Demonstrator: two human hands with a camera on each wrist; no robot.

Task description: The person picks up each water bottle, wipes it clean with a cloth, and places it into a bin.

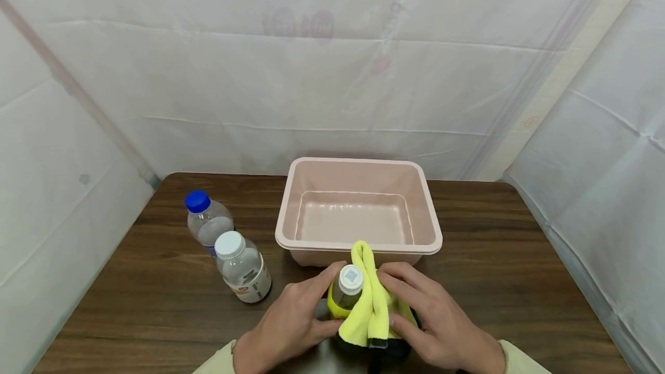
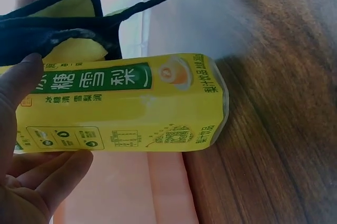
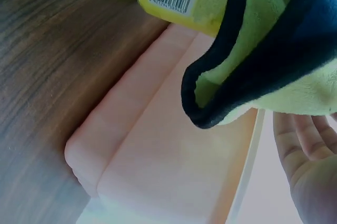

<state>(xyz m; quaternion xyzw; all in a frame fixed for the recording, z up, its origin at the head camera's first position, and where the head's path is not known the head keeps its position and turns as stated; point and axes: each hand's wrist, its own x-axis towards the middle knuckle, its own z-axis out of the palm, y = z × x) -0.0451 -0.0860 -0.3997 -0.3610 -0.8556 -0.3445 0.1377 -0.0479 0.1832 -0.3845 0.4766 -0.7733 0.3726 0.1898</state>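
**Yellow bottle (image 2: pixel 131 105) held against a cloth (image 1: pixel 381 319)**

We see the yellow bottle standing cap up in front of the tub (image 1: pixel 358 175), close to its near wall; we cannot tell whether its base touches the table (image 1: pixel 493 247). Its label carries a green band with white characters, and the right wrist view shows a barcode near the base.

The cloth, yellow with dark trim, lies folded against the bottle's right side, and a thin dark strip sticks out from it in the left wrist view.

Of the two hands, the left hand (image 1: pixel 293 319) is curled round the bottle, thumb on the near side and fingers on the far side. The right hand (image 1: pixel 436 316) is bent round the cloth, gripping it between thumb and fingers, with some fingertips hidden. Pale sleeves (image 1: pixel 217 359) reach both wrists.

The pink tub stands at the table's far side. To its left we find a white-topped bottle (image 1: pixel 245 273) and, just behind, a blue-topped bottle (image 1: pixel 209 221), both clear. Whitish sheeting (image 1: pixel 332 79) hangs behind the brown, wood-grained table.
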